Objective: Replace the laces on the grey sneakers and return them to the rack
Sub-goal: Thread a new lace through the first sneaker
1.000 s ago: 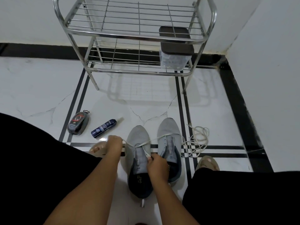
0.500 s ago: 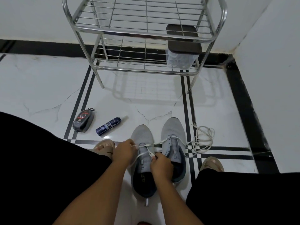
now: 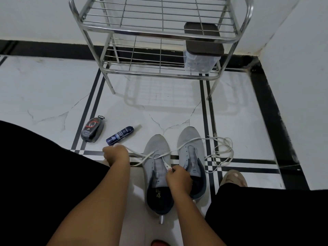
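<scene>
Spray bottle (image 3: 120,135) and polish case (image 3: 92,129) lying beyond the left hand (image 3: 116,154), now pulling lace (image 3: 140,153) farther out; right hand (image 3: 179,179) pinching lace over the sneaker (image 3: 157,174).

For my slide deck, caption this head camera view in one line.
Both hands thread a white lace through a grey sneaker before a steel rack.

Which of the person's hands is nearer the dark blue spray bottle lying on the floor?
Left. The left hand sits just below the dark blue spray bottle; the right hand is farther, over the sneakers.
</scene>
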A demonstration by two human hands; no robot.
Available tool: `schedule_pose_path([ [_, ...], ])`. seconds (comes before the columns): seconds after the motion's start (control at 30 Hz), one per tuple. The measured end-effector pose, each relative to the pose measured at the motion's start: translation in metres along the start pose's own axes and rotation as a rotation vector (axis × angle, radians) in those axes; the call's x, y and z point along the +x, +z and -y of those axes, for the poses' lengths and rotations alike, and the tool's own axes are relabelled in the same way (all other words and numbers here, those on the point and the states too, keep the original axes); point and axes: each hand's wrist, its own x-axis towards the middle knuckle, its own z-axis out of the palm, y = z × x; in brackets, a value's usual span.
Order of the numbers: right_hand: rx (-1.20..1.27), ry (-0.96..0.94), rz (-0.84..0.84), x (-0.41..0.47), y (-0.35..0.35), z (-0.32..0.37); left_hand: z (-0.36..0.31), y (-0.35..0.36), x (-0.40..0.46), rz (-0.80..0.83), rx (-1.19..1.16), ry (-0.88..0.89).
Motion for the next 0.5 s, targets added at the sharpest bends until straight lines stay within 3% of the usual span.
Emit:
schedule_pose_path([
  [0.07,0.013,-0.005,-0.004,-0.001,-0.001,0.003,0.008,0.0,-0.012,0.001,0.186,0.103],
  [0.13,0.098,-0.002,-0.037,0.001,-0.003,0.006,0.019,0.004,-0.02,0.059,0.398,0.362],
  [0.23,0.213,-0.033,-0.047,0.008,-0.001,0.009,0.031,0.01,-0.029,0.309,0.674,0.675],
  [0.4,0.331,-0.015,0.03,0.023,0.004,0.015,0.048,0.007,-0.038,0.464,0.764,0.362],
  [0.5,0.626,0.131,0.169,0.038,0.007,0.026,0.066,0.007,-0.044,0.586,0.756,0.267],
])
